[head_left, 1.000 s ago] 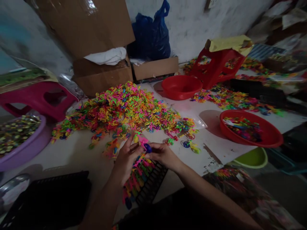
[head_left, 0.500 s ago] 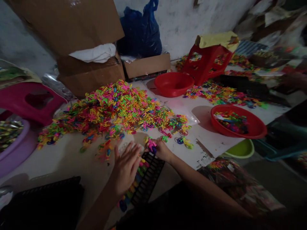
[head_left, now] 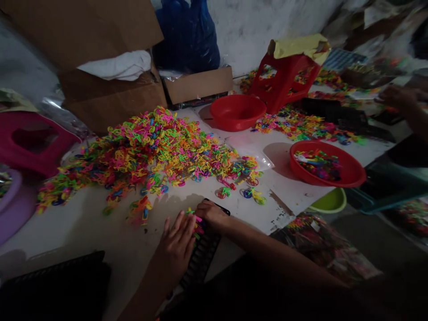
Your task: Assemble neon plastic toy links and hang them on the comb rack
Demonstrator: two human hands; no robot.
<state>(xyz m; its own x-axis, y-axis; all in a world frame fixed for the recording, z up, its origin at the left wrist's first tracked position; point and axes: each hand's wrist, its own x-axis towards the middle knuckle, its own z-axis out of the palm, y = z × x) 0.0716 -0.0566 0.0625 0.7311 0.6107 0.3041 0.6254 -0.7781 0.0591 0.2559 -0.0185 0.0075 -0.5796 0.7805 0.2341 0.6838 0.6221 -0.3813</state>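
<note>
A black slotted tray [head_left: 200, 258] lies at the table's front edge, below both hands. Over its left side my left hand [head_left: 174, 247] is open, its fingers stretched out and close together. At the tray's far end my right hand [head_left: 212, 215] has curled fingers, closed on a pink and purple plastic toy bicycle [head_left: 199, 226] low against the tray. The hands partly hide that piece and the row of coloured pieces. Beyond them spreads a big heap of similar bright toy bicycles [head_left: 160, 147], some loose at its near edge.
Two red basins, one behind [head_left: 238, 113] and one holding pieces [head_left: 351, 171], stand to the right. A red stool [head_left: 284, 84] is behind them. At left are black trays [head_left: 56, 285], a purple tub [head_left: 16, 214] and a pink stool [head_left: 33, 142]. A co-worker's hand [head_left: 396, 96] shows far right.
My right hand has lowered the pink and purple toy bicycle onto the tray. My left hand stays beside it, flat. The whole view has shifted slightly.
</note>
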